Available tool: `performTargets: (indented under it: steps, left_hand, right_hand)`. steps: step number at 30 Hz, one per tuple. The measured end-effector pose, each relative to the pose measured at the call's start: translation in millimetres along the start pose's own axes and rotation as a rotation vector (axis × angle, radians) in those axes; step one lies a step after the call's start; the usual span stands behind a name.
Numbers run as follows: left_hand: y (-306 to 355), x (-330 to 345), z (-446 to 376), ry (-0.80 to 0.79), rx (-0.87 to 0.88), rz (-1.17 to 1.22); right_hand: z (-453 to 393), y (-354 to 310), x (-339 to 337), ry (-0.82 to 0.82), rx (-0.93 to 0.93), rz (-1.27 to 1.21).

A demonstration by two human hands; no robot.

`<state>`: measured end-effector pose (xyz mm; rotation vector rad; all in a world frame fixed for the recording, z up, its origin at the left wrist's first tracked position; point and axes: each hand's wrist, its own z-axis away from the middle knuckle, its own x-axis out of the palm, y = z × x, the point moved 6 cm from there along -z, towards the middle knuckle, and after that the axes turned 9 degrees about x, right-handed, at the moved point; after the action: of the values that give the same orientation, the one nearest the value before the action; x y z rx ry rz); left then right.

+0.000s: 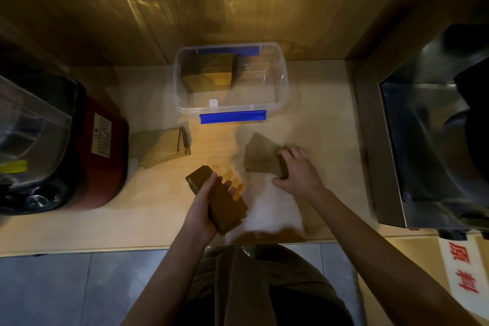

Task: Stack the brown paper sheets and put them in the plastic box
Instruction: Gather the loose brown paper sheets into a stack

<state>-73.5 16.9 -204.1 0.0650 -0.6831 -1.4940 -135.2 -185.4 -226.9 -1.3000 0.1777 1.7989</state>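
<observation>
While gripped by the left hand [203, 208], the stack [225, 204] runs lengthwise — far-left to near-right.

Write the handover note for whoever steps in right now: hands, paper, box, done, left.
Left hand: gripping a stack of brown sheets above the table.
Right hand: on loose sheets lying on the table, picking them up.
Box: open, one pile already inside at its far left.
Another pile waits on the table, left of the hands.
Left: add the loose sheets and the table pile to the stack, then box it all.
</observation>
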Motion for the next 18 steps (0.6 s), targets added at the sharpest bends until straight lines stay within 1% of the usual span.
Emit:
performTargets:
  steps: [4,8,10,12,15,16,18]
  left_hand:
    - [0.6,-0.3,0.5,-0.006,0.005,0.002]
    - [2.1,-0.3,2.3,-0.031,0.004,-0.007]
    - [2.6,0.7,3.2,-0.054,0.005,-0.006]
    - [3.0,3.4,4.6,-0.089,0.006,0.002]
    - [4.0,6.0,3.8,-0.152,0.013,0.004]
    - [3.9,7.0,3.7,-0.180,0.013,0.002]
    - [3.5,9.8,5.0,-0.234,0.018,0.008]
  right_hand:
    - [1.2,-0.2,-0.2,0.001,-0.006,0.026]
    - [3.3,-1.6,0.1,0.011,0.039,0.057]
    - [6.0,-1.6,0.6,-0.001,0.072,0.013]
    - [12.5,-3.4,-1.4,0.006,0.121,-0.148]
    - [35.2,-15.1,-11.6,0.024,0.236,-0.554]
    - [44.0,-22.8,-14.5,0.020,0.234,-0.665]
    - [59.3,-39.9,-19.3,0.022,0.191,-0.779]
